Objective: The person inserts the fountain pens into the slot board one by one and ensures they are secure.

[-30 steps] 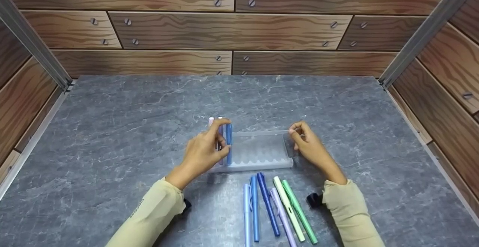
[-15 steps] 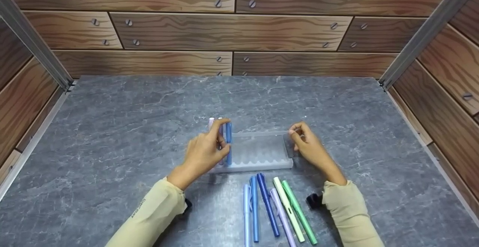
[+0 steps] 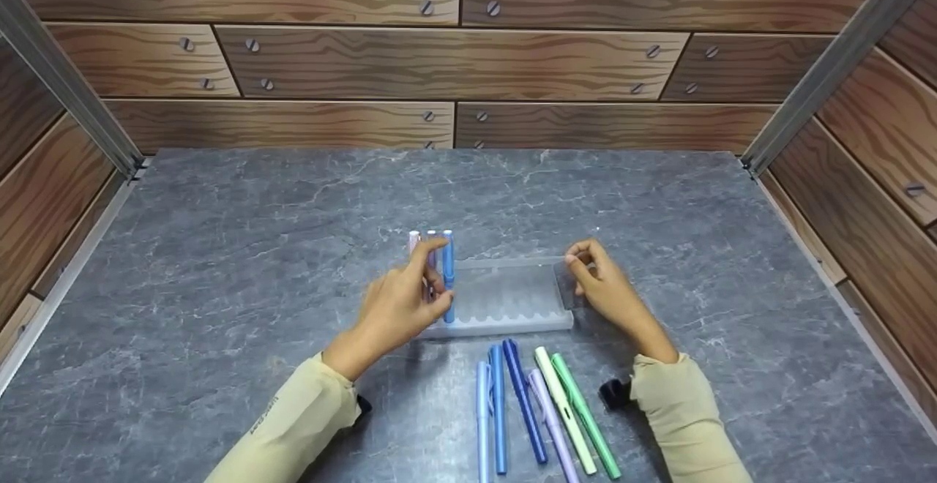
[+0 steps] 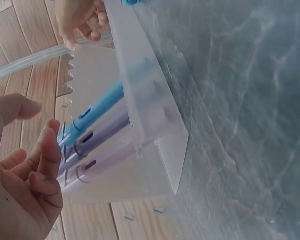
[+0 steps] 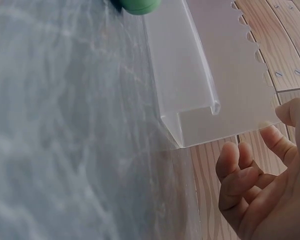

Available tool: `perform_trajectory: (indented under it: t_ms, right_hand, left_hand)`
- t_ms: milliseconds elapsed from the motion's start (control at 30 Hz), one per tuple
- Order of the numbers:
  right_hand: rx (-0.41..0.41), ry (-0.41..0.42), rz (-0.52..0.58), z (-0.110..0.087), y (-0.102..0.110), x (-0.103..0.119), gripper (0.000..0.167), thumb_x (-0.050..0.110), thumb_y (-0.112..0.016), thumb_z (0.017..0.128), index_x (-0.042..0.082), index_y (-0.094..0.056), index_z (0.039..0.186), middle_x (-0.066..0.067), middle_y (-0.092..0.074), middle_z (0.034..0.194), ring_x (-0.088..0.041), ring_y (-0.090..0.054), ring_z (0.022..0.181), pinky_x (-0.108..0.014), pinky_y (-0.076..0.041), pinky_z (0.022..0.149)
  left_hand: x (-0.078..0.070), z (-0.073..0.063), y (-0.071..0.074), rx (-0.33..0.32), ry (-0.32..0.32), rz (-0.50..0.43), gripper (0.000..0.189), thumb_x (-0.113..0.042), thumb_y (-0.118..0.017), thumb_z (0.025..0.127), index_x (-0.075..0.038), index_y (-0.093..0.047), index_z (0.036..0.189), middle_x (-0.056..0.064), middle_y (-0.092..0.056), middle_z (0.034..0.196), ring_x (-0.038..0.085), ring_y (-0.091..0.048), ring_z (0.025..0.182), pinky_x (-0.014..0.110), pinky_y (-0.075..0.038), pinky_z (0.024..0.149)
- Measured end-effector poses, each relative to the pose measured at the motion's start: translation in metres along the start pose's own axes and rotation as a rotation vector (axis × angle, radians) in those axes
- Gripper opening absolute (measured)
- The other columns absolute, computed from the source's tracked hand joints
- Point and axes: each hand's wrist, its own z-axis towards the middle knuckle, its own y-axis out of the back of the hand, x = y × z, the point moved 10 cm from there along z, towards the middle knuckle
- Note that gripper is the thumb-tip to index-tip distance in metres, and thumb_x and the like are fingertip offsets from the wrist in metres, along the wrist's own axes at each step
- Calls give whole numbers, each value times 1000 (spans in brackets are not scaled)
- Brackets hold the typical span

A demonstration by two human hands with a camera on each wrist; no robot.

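Observation:
A clear plastic pen rack [image 3: 505, 322] with a notched back panel stands mid-table. At its left end a light blue pen [image 3: 449, 256], a purple pen [image 4: 105, 130] and a pale pink pen [image 4: 110, 162] stand side by side in it. My left hand [image 3: 399, 296] is right beside the blue pen, index finger near its top and thumb near its lower half. In the left wrist view its thumb and fingers stand apart, with no pen between them. My right hand [image 3: 604, 285] pinches the upper right corner of the rack's back panel between thumb and index finger.
In front of the rack lie several loose pens: a light blue pen [image 3: 483, 417], a mid-blue pen [image 3: 498, 410], a dark blue pen [image 3: 525, 402], a lilac pen [image 3: 553, 424], a pale green pen [image 3: 565, 410] and a green pen [image 3: 585, 417]. Wood-patterned walls [image 3: 454, 62] enclose the grey table.
My left index finger has slid off the blue pen's top, which now shows, and the hand has eased slightly back. The right hand keeps its place at the rack's corner.

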Motion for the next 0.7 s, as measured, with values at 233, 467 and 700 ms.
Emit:
perform_trajectory:
  t_ms: [233,467,700]
  right_hand:
    - [0,3,6,-1,-1,1,15,16,-49,100,4,-50,108,-8,-52,88,-9,-49,58,-20,-39,53]
    - [2,6,9,-1,-1,0,15,16,-49,101,3,-50,109,-9,-52,89,-10,-49,57,-20,-40,53]
    - [5,-31,-15,-2,-1,4,15,13,-47,101,2,-49,111,-12,-53,91,-13,-51,59,-19,-38,54]
  left_hand:
    - [-1,-14,-15,118,2,-41,66,-28,-75,82,-13,-42,137,-6,-67,81,-2,-43,53,18,-39,45]
    - [-3,-24,-24,208,35,-59,69,-38,-76,80,-17,-43,137,-7,-67,82,-1,-47,55,20,-42,50]
    - [-6,-34,-40,325,89,-95,75,-47,-75,78,-19,-41,139,-5,-67,84,2,-48,53,22,-43,50]
